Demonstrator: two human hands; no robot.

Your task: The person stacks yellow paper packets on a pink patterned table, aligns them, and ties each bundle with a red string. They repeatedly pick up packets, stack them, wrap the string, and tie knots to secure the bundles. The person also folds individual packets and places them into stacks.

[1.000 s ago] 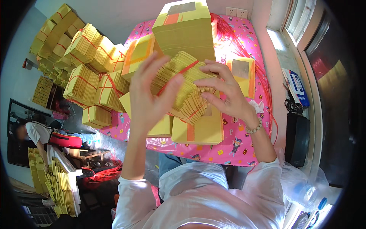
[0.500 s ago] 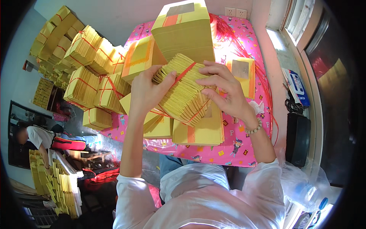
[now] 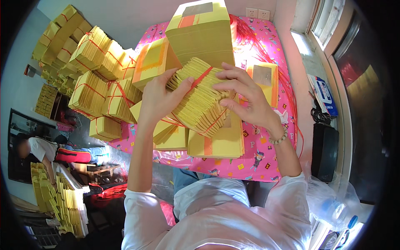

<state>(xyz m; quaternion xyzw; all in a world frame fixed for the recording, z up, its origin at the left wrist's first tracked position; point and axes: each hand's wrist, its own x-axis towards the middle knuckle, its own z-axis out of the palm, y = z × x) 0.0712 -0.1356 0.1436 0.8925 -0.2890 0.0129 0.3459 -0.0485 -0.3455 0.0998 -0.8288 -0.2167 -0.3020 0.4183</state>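
A bundle of folded yellow paper envelopes [image 3: 196,104], bound with red strap, is tilted over the table in front of me. My left hand [image 3: 160,98] grips its left side, thumb across the top edges. My right hand [image 3: 250,102] is curled against its right side, fingertips pressing near the strap. Beneath the bundle lie a stack of flat yellow envelopes [image 3: 216,146] with an orange stripe and another partly covered stack [image 3: 175,141]. The underside of the bundle is hidden.
Behind it stands a tall yellow stack [image 3: 202,43]. Strapped bundles [image 3: 89,93] crowd the left. Loose red straps [image 3: 287,89] trail along the right of the pink patterned tablecloth [image 3: 266,146]. A co-worker [image 3: 43,150] leans over more bundles at far left. A plastic bottle [image 3: 337,212] is lower right.
Both hands stay on the bundle in nearly the same place. My right fingers have shifted slightly along its edge, and the view has moved a little.
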